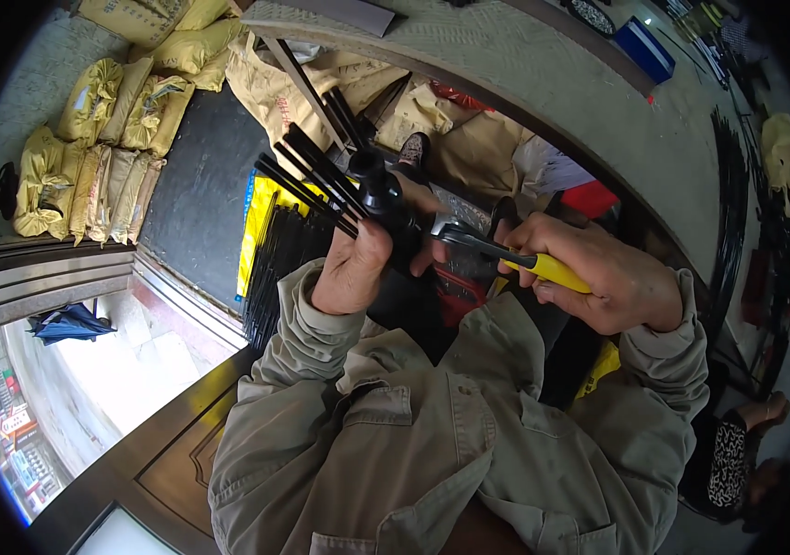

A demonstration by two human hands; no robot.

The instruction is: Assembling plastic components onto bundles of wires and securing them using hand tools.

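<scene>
My left hand (pixel 355 268) grips a black plastic hub (pixel 382 199) with several thin black ribs (pixel 307 180) fanning out up and to the left. My right hand (pixel 598 273) is closed around the yellow handles of pliers (pixel 547 268). The pliers' dark metal jaws (pixel 455 237) point left and meet the lower part of the hub, just right of my left fingers. Both hands are raised in front of my chest, in khaki jacket sleeves.
A bundle of long black rods (pixel 279 259) lies on a yellow sheet (pixel 256 217) below the hands. Yellow sacks (pixel 90 157) are stacked at left. A curved grey worktable (pixel 543 83) spans the top, with black ribs (pixel 732 203) at right. Another person's patterned sleeve (pixel 732 458) shows lower right.
</scene>
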